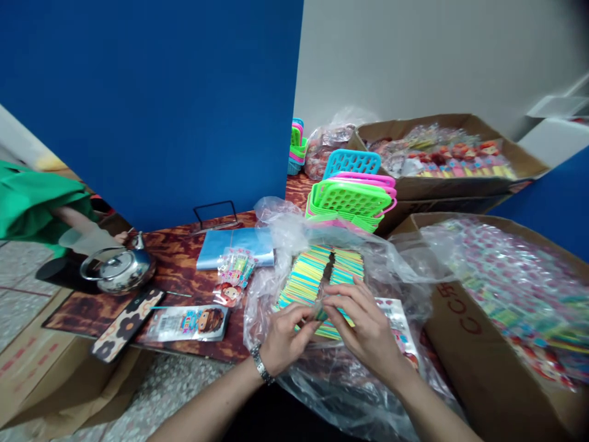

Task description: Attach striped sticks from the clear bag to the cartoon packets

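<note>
My left hand [291, 334], with a metal-band watch at the wrist, pinches a small greenish thing [318, 312] that is too blurred to name. My right hand [365, 325] is beside it, its fingers apart and slightly bent, the tips close to that small thing. Whether they touch it cannot be made out. Below both hands, many thin yellow, blue and orange strips [299, 279] lie in two rows inside a clear plastic bag [262, 307] on the table. A printed packet [396, 319] lies partly behind my right hand.
On the left are a steel kettle [124, 273], a flower-patterned case [124, 328] and printed bags [191, 322]. A fan of packets [234, 276] lies near a blue folder [230, 245]. Stacked baskets [352, 199] and filled cartons [453, 313] stand right. A person's green sleeve [41, 202] is at far left.
</note>
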`<state>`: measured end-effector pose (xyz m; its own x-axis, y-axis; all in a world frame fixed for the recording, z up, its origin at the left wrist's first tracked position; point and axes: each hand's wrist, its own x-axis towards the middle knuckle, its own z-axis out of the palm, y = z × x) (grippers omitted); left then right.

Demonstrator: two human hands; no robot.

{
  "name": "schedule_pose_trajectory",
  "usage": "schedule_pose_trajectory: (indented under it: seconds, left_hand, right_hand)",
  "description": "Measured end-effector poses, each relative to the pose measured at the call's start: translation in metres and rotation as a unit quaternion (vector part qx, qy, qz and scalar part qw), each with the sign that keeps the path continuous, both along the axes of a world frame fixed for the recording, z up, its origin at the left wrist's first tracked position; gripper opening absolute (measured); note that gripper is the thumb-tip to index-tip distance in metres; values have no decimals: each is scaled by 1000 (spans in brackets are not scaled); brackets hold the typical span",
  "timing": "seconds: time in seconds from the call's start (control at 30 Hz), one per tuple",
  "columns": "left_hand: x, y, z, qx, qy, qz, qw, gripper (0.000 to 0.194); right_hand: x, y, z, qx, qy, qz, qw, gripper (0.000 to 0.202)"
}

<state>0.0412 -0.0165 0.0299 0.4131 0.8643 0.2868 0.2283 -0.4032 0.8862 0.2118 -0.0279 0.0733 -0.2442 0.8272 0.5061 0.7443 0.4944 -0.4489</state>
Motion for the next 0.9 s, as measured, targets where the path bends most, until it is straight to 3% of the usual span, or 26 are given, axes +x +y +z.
schedule_pose_trajectory:
  seconds: [0.17, 0.37, 0.47, 0.6, 0.73, 0.9]
  left_hand:
    - [-37, 11, -5, -74, 45, 63, 994, 18]
    - [-121, 77, -17, -19, 224, 172, 959, 24]
    - [-148, 104, -25, -3, 300, 197, 933, 23]
    - [-159, 116, -35, 2, 332, 231, 915, 22]
    - [-161, 113, -42, -2, 357, 275, 893, 37]
    - [-168, 113, -53, -99, 355, 277, 887, 54]
  right_hand:
    - [1, -1, -5, -9, 27, -9, 1000, 38]
    - [37, -7, -14, -3, -6, -67, 998, 33]
    - [63, -6, -24, -17, -36, -107, 993, 27]
    - [101, -1, -45, -62, -114, -166, 977, 28]
    - [127, 2, -65, -133, -215, -230, 940, 33]
    - [137, 5, -71, -240, -282, -222, 902, 38]
